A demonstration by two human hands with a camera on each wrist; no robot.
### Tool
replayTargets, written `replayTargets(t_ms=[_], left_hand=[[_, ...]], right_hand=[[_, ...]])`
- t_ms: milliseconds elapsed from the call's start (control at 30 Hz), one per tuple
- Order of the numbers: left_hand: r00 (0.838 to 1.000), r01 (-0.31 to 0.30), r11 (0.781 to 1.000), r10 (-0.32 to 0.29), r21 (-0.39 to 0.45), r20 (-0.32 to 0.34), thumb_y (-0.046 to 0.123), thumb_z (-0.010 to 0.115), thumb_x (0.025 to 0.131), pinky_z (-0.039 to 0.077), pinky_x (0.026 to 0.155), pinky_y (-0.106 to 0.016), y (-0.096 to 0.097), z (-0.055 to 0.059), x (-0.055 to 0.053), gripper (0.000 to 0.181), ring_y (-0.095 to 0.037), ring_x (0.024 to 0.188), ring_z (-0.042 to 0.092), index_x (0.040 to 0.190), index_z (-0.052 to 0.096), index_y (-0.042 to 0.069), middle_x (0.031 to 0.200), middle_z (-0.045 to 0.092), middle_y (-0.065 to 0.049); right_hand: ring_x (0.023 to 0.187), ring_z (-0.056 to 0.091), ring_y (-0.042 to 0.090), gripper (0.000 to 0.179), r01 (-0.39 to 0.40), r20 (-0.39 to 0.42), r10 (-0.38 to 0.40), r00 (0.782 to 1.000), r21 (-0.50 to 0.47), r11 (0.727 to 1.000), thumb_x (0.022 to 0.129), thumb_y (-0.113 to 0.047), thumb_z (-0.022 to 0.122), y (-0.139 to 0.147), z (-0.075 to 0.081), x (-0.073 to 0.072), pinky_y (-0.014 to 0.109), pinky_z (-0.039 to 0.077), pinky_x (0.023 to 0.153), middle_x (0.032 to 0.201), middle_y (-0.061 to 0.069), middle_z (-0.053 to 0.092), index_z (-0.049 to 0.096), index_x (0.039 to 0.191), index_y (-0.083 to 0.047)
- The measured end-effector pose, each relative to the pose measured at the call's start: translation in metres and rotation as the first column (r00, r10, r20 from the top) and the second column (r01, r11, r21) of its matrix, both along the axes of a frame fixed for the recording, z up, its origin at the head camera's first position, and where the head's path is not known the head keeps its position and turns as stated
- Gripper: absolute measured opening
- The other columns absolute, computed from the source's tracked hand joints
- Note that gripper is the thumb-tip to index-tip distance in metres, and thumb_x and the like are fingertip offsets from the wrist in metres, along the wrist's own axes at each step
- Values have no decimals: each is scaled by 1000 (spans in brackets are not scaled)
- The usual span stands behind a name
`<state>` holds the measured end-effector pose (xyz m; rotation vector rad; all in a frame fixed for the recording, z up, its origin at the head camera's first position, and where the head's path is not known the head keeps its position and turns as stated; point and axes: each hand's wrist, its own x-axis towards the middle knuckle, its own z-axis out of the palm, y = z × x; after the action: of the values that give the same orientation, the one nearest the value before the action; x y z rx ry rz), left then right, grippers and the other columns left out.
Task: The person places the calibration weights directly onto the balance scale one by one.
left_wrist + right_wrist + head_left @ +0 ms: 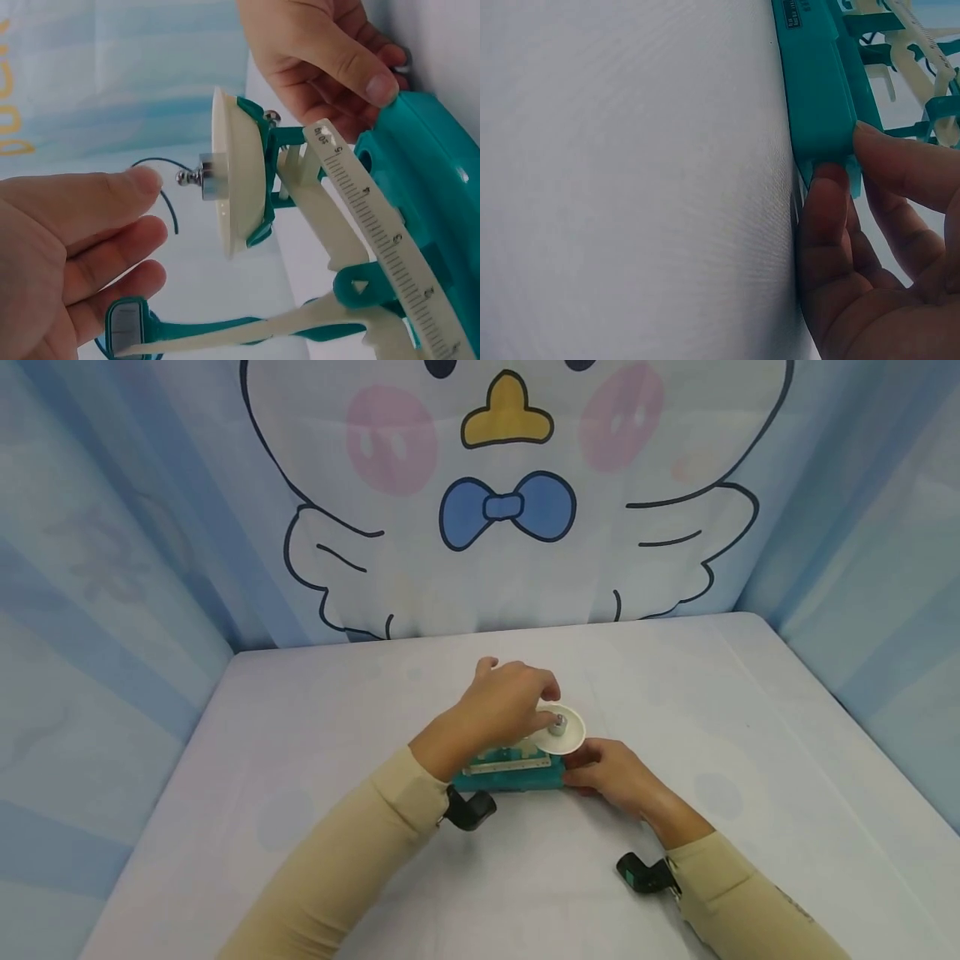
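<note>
A teal and cream balance scale (510, 781) stands on the table, with a ruler strip (367, 210) along its front. On its cream pan (240, 187) sits a metal weight (214, 177) with a small round knob. My left hand (506, 697) is over the pan; in the left wrist view, its thumb tip lies close to the weight's knob with a small gap, and the other fingers are loosely bent. At the scale's right end, my right hand (900, 232) grips the teal base (817, 82), thumb on its upper edge and a finger against the end.
The scale rests on a white-covered table (315, 877). Behind it hangs a curtain (502, 577) with a cartoon figure, and more curtains enclose both sides. A black wrist camera (471, 810) is worn below the left hand, another camera (645, 872) below the right.
</note>
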<state>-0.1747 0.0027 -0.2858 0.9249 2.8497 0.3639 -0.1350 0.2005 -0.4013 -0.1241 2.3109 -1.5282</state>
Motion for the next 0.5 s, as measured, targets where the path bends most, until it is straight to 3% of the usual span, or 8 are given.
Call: replayTargets(t_ms=[167,333,500], left_hand=[[1000,-16,999,16,40,5,44,71,92,33,107,-52,-19,-1,-1,47,-18,124,55,131,65,18,128,66,3],[995,-102,992,100,74,28,49,74,88,33,108,-53,-47,-4,2,65,-23,135,46,141,57,17,143,56,-1],[987,-163,981,161,104,27,47,77,87,32,108,-57,-75,-11,9,68,-27,137,44,143,55,14,145,53,-5]], right_hand=[[95,65,22,37,-2,0,2,1000,-1,1000,88,-4,72,-3,0,-3,35,56,82,116,18,65,61,121,11],[96,64,22,37,-9,-8,9,1000,7,1000,88,-4,72,-4,-1,-4,35,56,82,116,18,65,61,119,10],[98,63,23,34,-15,-50,18,999,54,998,86,-5,74,-3,0,-5,34,55,81,113,16,66,64,115,9]])
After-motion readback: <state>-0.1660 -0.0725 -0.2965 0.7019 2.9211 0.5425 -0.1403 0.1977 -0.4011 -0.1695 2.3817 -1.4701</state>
